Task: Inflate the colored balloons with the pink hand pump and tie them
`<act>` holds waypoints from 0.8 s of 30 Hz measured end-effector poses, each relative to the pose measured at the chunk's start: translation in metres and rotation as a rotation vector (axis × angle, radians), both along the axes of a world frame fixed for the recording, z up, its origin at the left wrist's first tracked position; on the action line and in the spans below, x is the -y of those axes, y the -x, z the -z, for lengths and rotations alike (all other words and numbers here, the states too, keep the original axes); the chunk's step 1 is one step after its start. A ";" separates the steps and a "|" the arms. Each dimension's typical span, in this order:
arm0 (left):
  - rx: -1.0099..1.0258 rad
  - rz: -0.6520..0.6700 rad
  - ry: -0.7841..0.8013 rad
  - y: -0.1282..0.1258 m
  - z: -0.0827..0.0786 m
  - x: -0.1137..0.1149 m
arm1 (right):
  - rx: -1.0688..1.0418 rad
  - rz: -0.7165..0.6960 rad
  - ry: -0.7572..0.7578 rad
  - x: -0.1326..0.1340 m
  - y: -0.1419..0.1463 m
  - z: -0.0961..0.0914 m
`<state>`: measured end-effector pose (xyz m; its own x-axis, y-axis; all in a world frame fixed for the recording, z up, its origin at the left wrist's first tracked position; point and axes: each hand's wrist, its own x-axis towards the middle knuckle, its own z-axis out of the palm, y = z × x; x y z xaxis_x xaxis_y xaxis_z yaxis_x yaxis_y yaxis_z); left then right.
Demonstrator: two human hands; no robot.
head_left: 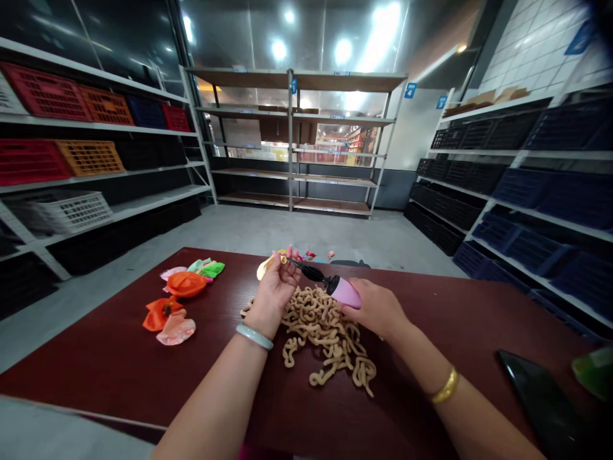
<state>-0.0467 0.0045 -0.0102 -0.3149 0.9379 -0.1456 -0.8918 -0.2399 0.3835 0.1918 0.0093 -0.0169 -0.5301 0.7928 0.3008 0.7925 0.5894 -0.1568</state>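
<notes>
My right hand is closed around a small pink hand pump with a black nozzle pointing up and left. My left hand pinches the neck of a pale yellow balloon at the nozzle's tip. Just below both hands, a heap of tan, uninflated long balloons lies on the dark red table. A jade bangle is on my left wrist and a gold one on my right.
Limp orange, pink and green balloons lie at the table's left. A few small coloured bits sit at the far edge. A black phone and a green object are at the right. Shelving with crates lines the room.
</notes>
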 end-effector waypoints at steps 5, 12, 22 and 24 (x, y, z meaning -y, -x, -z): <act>-0.054 0.007 -0.012 -0.010 0.003 -0.002 | 0.029 -0.008 0.032 -0.001 -0.007 0.004; -0.264 -0.053 -0.018 -0.020 0.010 -0.003 | -0.007 0.004 0.041 -0.001 -0.010 0.007; -0.483 -0.053 -0.053 -0.044 0.015 0.004 | -0.064 -0.021 0.063 0.002 -0.016 0.003; -0.500 -0.056 -0.055 -0.048 0.016 0.005 | -0.070 -0.023 0.069 0.002 -0.016 0.002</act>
<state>0.0013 -0.0002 -0.0263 -0.3833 0.9197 0.0845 -0.5876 -0.3135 0.7459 0.2080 0.0072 -0.0190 -0.5280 0.8007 0.2831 0.7646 0.5933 -0.2517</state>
